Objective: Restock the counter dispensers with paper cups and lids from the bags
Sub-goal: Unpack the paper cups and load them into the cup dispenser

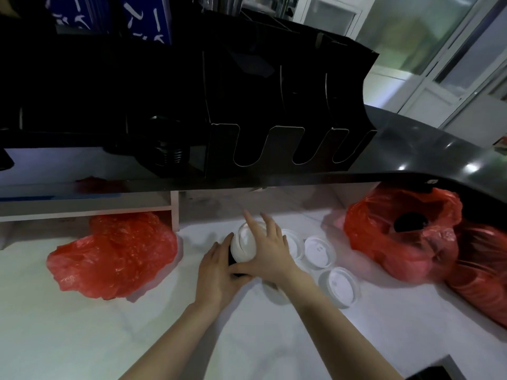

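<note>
While the left hand (pixel 216 272) grips a dark cup (pixel 233 263), the right hand (pixel 270 249) presses a lid (pixel 242 244) on it; loose lids (pixel 319 252) lie just right.

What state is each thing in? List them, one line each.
left hand: grips the dark cup
right hand: holds the lid stack
lid stack: held, tilted
loose lids: lying flat on counter
right red bag: open
left red bag: crumpled
dispenser: slots look empty

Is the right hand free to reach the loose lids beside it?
Probably not yet: the right hand grips a lid stack with the left hand. The loose lids lie uncovered just beside it.
</note>
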Motion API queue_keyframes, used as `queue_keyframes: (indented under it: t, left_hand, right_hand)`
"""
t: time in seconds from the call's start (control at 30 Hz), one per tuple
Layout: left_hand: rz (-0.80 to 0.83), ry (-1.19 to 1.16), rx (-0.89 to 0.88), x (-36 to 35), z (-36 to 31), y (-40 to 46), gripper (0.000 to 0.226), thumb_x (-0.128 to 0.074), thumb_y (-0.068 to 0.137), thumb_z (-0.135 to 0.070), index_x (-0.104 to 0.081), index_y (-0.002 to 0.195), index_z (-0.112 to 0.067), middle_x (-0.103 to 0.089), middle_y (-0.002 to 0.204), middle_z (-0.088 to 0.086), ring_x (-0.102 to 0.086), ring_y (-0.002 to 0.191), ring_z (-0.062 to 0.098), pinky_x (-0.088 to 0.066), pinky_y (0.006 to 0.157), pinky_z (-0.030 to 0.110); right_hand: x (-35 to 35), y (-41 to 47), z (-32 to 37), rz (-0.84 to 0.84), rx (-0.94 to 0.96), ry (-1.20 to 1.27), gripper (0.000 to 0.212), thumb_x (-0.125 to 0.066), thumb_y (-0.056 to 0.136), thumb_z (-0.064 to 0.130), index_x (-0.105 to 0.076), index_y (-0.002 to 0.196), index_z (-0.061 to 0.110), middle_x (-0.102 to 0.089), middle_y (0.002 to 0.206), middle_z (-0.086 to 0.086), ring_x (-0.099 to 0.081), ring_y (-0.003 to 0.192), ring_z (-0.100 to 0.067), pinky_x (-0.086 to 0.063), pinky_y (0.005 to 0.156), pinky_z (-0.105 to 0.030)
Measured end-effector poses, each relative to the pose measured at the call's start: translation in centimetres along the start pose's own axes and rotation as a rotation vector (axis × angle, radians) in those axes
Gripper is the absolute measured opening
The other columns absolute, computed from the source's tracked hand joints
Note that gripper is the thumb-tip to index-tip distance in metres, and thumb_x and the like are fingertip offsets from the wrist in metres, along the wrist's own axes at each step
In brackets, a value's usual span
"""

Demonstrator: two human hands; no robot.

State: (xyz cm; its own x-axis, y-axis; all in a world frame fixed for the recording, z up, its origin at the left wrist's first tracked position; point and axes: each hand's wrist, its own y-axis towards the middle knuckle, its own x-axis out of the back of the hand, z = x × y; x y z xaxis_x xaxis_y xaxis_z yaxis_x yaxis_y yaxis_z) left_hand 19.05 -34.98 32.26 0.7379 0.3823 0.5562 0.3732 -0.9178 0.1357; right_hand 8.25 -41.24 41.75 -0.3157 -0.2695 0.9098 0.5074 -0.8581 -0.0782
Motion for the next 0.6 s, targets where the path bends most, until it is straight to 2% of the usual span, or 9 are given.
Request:
queue_keyframes:
  t: [0.07, 0.13, 0.2, 0.27, 0.37, 0.47, 0.53, 0.6]
  left_hand:
    - [-0.010, 0.016, 0.033, -0.1, -0.3, 0.0, 0.106, -0.071, 0.056, -0.074, -0.037, 0.144, -0.026, -0.058, 0.132, -0.004, -0.054, 0.123, 0.019, -0.050, 0.097, 0.041]
    - [-0.047, 0.011, 0.060, -0.3, -0.4, -1.1, 0.104, -0.078, 0.055, -0.069, -0.039, 0.142, -0.025, -0.058, 0.131, -0.004, -0.055, 0.119, 0.018, -0.051, 0.094, 0.040]
    - [-0.129, -0.010, 0.118, -0.8, -0.5, -3.4, 0.084, -0.082, 0.060, -0.057, -0.046, 0.129, -0.027, -0.059, 0.120, -0.004, -0.057, 0.110, 0.021, -0.052, 0.088, 0.041]
    - [-0.203, -0.030, 0.134, -1.8, -0.8, -6.0, 0.058, -0.073, 0.067, -0.052, -0.051, 0.114, -0.028, -0.058, 0.106, -0.005, -0.060, 0.098, 0.023, -0.052, 0.082, 0.041]
    - [-0.185, -0.050, 0.059, -4.5, -2.4, -8.2, 0.037, -0.058, 0.074, -0.053, -0.060, 0.103, -0.030, -0.060, 0.095, -0.012, -0.063, 0.086, 0.018, -0.053, 0.076, 0.040]
    - [-0.104, -0.027, -0.029, -7.9, -5.7, -8.0, 0.038, -0.056, 0.078, -0.050, -0.062, 0.105, -0.025, -0.063, 0.100, -0.014, -0.062, 0.093, 0.012, -0.051, 0.081, 0.033]
    - [-0.073, 0.000, -0.105, -10.3, -8.8, -7.5, 0.031, -0.057, 0.079, -0.047, -0.062, 0.103, -0.027, -0.062, 0.097, -0.017, -0.061, 0.091, 0.008, -0.049, 0.081, 0.028]
    - [-0.088, 0.085, -0.229, -12.8, -12.5, -6.5, 0.024, -0.056, 0.081, -0.042, -0.063, 0.099, -0.026, -0.063, 0.093, -0.015, -0.060, 0.086, 0.009, -0.046, 0.078, 0.028]
  right_hand:
    - [1.4, -0.3, -0.9, -0.014, 0.027, 0.077, 0.117, -0.079, 0.056, 0.061, -0.006, 0.146, 0.051, -0.004, 0.156, 0.006, -0.009, 0.145, -0.023, -0.018, 0.114, -0.056]
    - [2.5, -1.1, -2.6, -0.087, 0.061, 0.151, 0.100, -0.073, 0.064, 0.063, -0.018, 0.146, 0.047, -0.012, 0.155, 0.007, -0.019, 0.142, -0.022, -0.027, 0.113, -0.049]
    - [3.2, -2.2, -4.8, -0.174, 0.063, 0.194, 0.077, -0.068, 0.077, 0.059, -0.033, 0.143, 0.038, -0.024, 0.151, 0.007, -0.029, 0.137, -0.018, -0.035, 0.109, -0.041]
    - [3.5, -3.3, -7.4, -0.225, 0.022, 0.173, 0.059, -0.063, 0.085, 0.050, -0.044, 0.138, 0.031, -0.035, 0.146, 0.006, -0.037, 0.131, -0.014, -0.038, 0.106, -0.036]
    - [4.4, -5.1, -11.8, -0.248, -0.001, 0.132, 0.046, -0.063, 0.089, 0.043, -0.054, 0.130, 0.024, -0.048, 0.136, 0.005, -0.045, 0.124, -0.015, -0.037, 0.102, -0.028]
    - [6.0, -7.3, -16.5, -0.269, 0.004, 0.109, 0.038, -0.066, 0.088, 0.036, -0.061, 0.122, 0.018, -0.056, 0.124, 0.002, -0.051, 0.117, -0.019, -0.037, 0.095, -0.023]
    - [7.9, -9.0, -19.6, -0.293, -0.012, 0.082, 0.036, -0.067, 0.087, 0.033, -0.063, 0.119, 0.016, -0.059, 0.120, 0.000, -0.053, 0.112, -0.020, -0.038, 0.093, -0.025]
    - [10.4, -10.3, -22.8, -0.358, 0.010, 0.004, 0.038, -0.065, 0.084, 0.034, -0.064, 0.117, 0.016, -0.060, 0.117, -0.003, -0.055, 0.107, -0.025, -0.042, 0.093, -0.032]
